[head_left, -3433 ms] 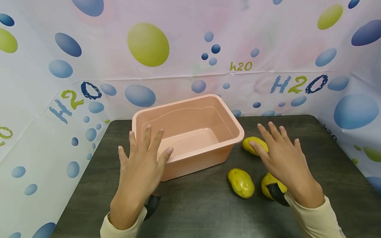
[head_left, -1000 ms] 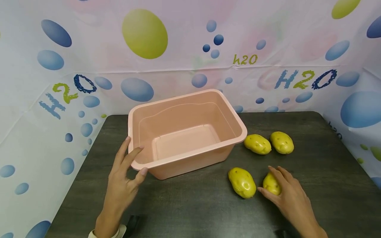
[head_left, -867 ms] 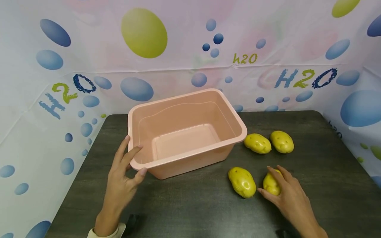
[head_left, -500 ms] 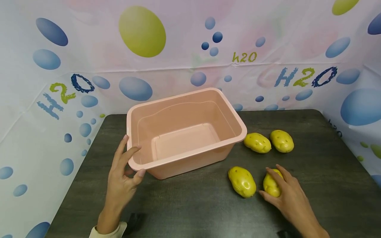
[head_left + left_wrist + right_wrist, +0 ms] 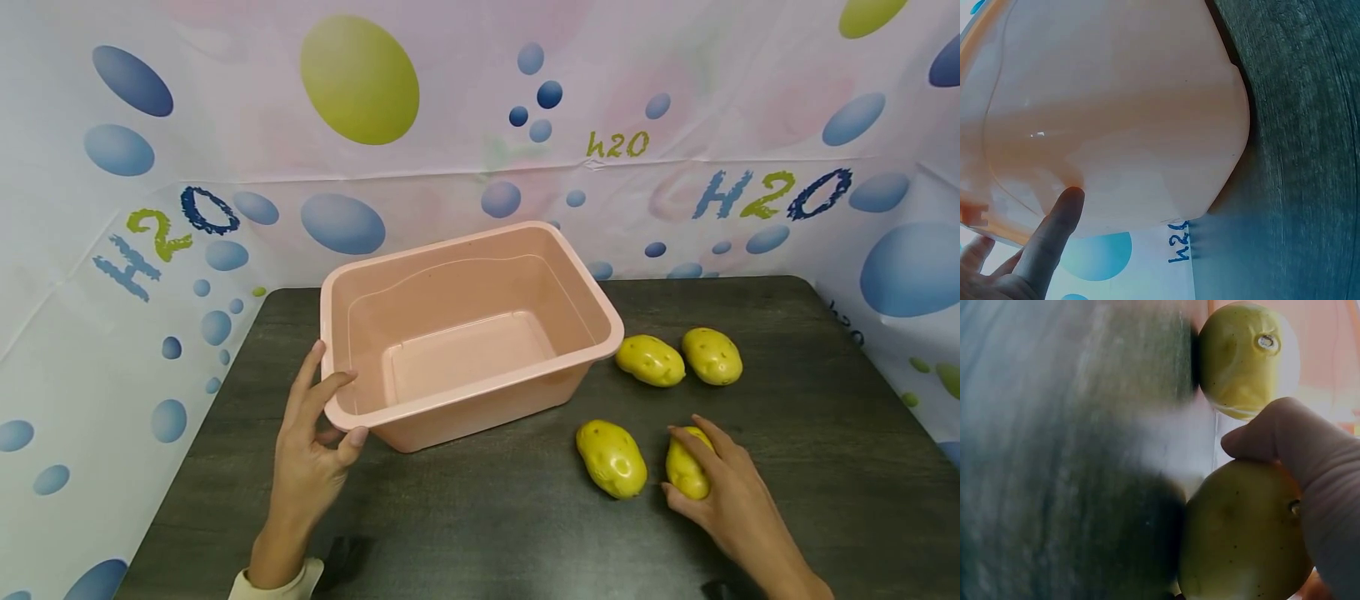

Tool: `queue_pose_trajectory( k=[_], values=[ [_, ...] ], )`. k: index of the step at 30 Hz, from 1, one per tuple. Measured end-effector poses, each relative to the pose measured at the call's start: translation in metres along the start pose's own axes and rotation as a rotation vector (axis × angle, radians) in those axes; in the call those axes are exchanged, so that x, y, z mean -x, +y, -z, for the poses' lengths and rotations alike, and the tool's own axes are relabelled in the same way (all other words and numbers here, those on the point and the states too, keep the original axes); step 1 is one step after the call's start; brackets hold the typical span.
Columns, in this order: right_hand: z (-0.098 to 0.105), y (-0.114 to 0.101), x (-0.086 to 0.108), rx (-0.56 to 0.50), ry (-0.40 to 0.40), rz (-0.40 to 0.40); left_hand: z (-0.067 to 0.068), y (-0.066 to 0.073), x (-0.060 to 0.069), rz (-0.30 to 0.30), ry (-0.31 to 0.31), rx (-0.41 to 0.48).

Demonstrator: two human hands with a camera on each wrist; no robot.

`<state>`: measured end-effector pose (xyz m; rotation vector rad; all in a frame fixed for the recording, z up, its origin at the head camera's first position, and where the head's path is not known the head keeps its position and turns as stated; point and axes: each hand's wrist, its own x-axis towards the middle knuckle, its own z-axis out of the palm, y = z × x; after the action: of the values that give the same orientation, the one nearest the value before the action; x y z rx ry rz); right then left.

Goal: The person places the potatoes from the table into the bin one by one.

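The pink plastic tub [image 5: 465,400] stands on the dark table. At its near left corner my left hand [image 5: 303,467] holds the rim, the thumb outside and a finger over the inner side; in the left wrist view a finger of that hand [image 5: 1047,244] lies against the tub wall [image 5: 1116,125]. My right hand [image 5: 735,500] grips a yellow potato-like item [image 5: 686,467] on the table, with the thumb on its left side. The right wrist view shows the thumb [image 5: 1279,431] against this item [image 5: 1241,531]. Left of it lies a second yellow item [image 5: 611,460], untouched.
Two more yellow items [image 5: 649,361] [image 5: 712,357] lie right of the tub, toward the back of the table [image 5: 480,525]. A patterned sheet [image 5: 465,100] with coloured ovals rises behind the table and along its sides.
Since the earliest frame, my left hand has moved down and left onto the tub's corner, and my right hand down to the near right item. Lately the right thumb has closed in on it.
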<state>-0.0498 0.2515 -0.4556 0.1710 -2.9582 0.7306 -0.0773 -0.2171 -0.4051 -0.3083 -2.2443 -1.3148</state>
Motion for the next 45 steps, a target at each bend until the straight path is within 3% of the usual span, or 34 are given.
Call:
queue_pose_trajectory(
  k=[6, 18, 39, 45],
  values=[
    [0.001, 0.001, 0.000, -0.017, -0.019, -0.012, 0.000, 0.000, 0.001, 0.004, -0.005, 0.003],
    [0.001, 0.000, 0.001, -0.097, 0.028, 0.003, 0.000, 0.001, 0.001, -0.001, -0.015, 0.010],
    [0.013, -0.003, 0.002, -0.212, 0.117, 0.119, 0.000, 0.000, 0.002, 0.006, -0.024, 0.022],
    [0.020, -0.006, -0.001, -0.252, 0.080, 0.112, -0.001, -0.001, 0.002, -0.002, -0.030, 0.036]
  ],
)
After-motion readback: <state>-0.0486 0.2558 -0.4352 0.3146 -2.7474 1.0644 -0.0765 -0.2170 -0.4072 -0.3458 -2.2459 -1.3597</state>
